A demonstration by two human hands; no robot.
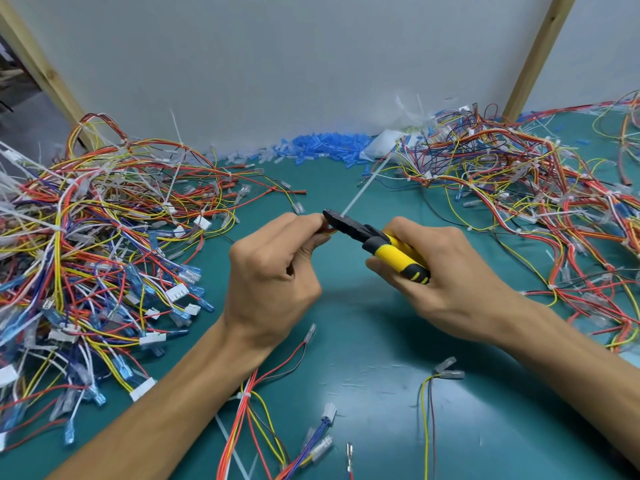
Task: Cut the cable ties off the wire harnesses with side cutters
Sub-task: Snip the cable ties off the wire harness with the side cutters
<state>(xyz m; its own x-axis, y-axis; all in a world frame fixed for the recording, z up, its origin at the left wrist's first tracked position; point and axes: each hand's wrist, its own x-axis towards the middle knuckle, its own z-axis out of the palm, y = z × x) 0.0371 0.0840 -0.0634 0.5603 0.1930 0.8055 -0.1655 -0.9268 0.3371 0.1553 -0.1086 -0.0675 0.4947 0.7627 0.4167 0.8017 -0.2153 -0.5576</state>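
My left hand [273,271] pinches a wire harness [256,410] at its top, where the red and yellow wires peek out between thumb and fingers; the rest of the harness trails down under my wrist toward the near edge. My right hand [446,275] grips the yellow-and-black side cutters [381,245]. Their dark jaws point left and sit at my left fingertips, at the base of a white cable tie [360,192] whose long tail sticks up and to the right. Whether the jaws are closed on the tie is not clear.
A big tangle of loose wires [104,244] with connectors covers the green mat [363,341] at left. Another pile of tied harnesses [519,188] lies at right. Blue sleeves [322,147] line the back wall. Short wire pieces [429,410] lie near the front.
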